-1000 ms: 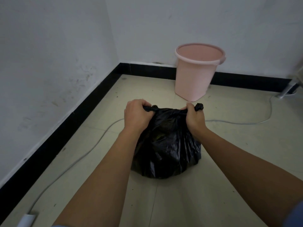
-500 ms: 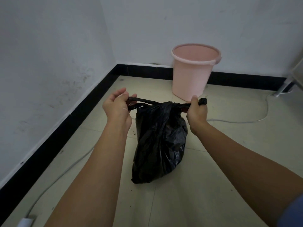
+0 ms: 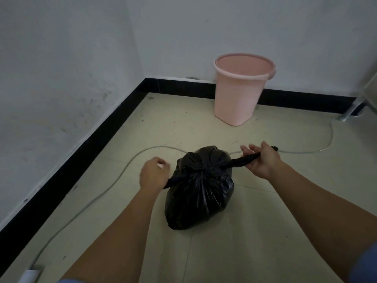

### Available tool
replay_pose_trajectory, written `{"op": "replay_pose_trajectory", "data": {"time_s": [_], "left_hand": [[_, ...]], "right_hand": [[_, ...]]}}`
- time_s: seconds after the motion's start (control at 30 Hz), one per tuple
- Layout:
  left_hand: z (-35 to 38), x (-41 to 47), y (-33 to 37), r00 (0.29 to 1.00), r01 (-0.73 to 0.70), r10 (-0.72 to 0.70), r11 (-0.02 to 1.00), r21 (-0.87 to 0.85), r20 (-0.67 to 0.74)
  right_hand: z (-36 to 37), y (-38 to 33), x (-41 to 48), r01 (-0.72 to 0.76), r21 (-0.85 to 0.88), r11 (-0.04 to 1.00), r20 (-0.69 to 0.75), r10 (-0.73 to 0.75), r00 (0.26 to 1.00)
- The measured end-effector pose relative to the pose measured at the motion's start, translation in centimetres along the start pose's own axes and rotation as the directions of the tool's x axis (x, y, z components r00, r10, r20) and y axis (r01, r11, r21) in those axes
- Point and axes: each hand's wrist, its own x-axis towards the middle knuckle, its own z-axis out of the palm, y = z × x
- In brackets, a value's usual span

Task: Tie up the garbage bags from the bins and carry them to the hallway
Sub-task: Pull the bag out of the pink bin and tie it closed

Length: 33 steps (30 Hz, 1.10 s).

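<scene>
Knotting of the black garbage bag (image 3: 199, 193), which stood on the floor in front of the pink bin (image 3: 238, 94).
The left hand (image 3: 152, 176) and right hand (image 3: 262, 159) each curled their fingers round one twisted tail of the bag's mouth; the right-hand tail lay nearer the bin.

The only camera rides on my head, wide-angle, facing forward and down along my forearms to the tiled floor (image 3: 265, 231). It sits close: my left hand (image 3: 154, 175) and right hand (image 3: 263, 158) on the black bag (image 3: 201, 193) fill mid-frame, with the pink bin (image 3: 238, 97) and the wall corner (image 3: 142, 74) beyond.
</scene>
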Motion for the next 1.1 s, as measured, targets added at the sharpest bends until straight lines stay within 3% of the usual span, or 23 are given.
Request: {"op": "replay_pose_trajectory", "data": {"time_s": [0.03, 0.07, 0.1, 0.13, 0.17, 0.2, 0.23, 0.27, 0.33, 0.4, 0.43, 0.5, 0.63, 0.77, 0.83, 0.97, 1.1], "left_hand": [[0.2, -0.3, 0.5, 0.993, -0.055, 0.035, 0.981, 0.184, 0.109], [0.4, -0.6, 0.9, 0.976, -0.099, 0.027, 0.937, 0.334, 0.216], [0.5, -0.8, 1.2, 0.954, -0.129, -0.006, 0.895, 0.428, 0.301], [0.5, -1.0, 1.6, 0.930, -0.147, -0.038, 0.873, 0.465, 0.366], [0.4, -1.2, 2.0, 0.909, -0.144, -0.064, 0.880, 0.453, 0.412], [0.1, -1.3, 2.7, 0.901, -0.122, -0.062, 0.914, 0.388, 0.430], [-0.3, -1.4, 3.5, 0.906, -0.088, -0.040, 0.956, 0.281, 0.421], [-0.7, -1.6, 4.5, 0.921, -0.043, -0.013, 0.990, 0.134, 0.390], [-1.6, -1.7, 6.0, 0.941, 0.013, 0.049, 0.983, -0.182, 0.336], [-1.9, -1.4, 6.2, 0.940, 0.012, 0.106, 0.940, -0.340, 0.325], [-1.9, -1.3, 5.8, 0.940, 0.008, 0.118, 0.930, -0.368, 0.319], [-1.4, -1.0, 4.0, 0.950, 0.020, 0.094, 0.933, -0.359, 0.296], [0.3, -1.2, 0.4, 0.955, 0.070, 0.031, 0.943, -0.326, 0.294], [0.6, -1.0, 0.9, 0.951, 0.047, 0.034, 0.967, -0.251, 0.307], [0.7, -1.0, 1.4, 0.940, 0.039, 0.045, 0.971, -0.238, 0.338], [1.6, -1.0, 1.1, 0.950, 0.077, -0.001, 0.970, -0.229, 0.313], [1.6, -0.9, 0.5, 0.938, 0.108, -0.009, 0.957, -0.268, 0.347]], "right_hand": [[0.5, -0.3, -0.2, -0.011, -0.032, 0.999, 0.059, 0.013, 0.998], [1.0, -0.5, -0.5, 0.018, -0.185, 0.983, 0.098, 0.001, 0.995], [1.5, -0.4, -0.8, 0.085, -0.444, 0.892, 0.135, -0.027, 0.990], [1.8, 0.0, -1.2, 0.161, -0.705, 0.690, 0.170, -0.056, 0.984], [1.9, 0.5, -1.5, 0.217, -0.883, 0.416, 0.205, -0.074, 0.976], [2.0, 1.0, -1.6, 0.242, -0.957, 0.156, 0.233, -0.076, 0.969], [2.2, 1.5, -1.7, 0.245, -0.969, -0.014, 0.246, -0.062, 0.967], [2.4, 1.9, -1.8, 0.238, -0.970, -0.055, 0.240, -0.041, 0.970], [2.9, 2.0, -2.0, 0.245, -0.961, 0.128, 0.243, -0.032, 0.969], [3.3, 1.4, -2.2, 0.270, -0.904, 0.332, 0.259, -0.078, 0.963], [3.4, 1.0, -2.4, 0.286, -0.880, 0.380, 0.267, -0.102, 0.958], [2.7, 1.1, -2.3, 0.312, -0.885, 0.344, 0.281, -0.139, 0.950], [0.8, 3.4, -1.1, 0.286, -0.950, 0.126, 0.263, -0.172, 0.949], [1.0, 1.3, -1.3, 0.256, -0.949, 0.183, 0.248, -0.064, 0.967], [1.7, -0.3, -1.8, 0.248, -0.922, 0.298, 0.268, 0.027, 0.963], [2.8, -0.6, -2.4, 0.109, -0.669, 0.735, 0.350, 0.183, 0.919], [2.5, 1.8, -1.3, 0.012, -0.613, 0.790, 0.251, 0.180, 0.951]]}}
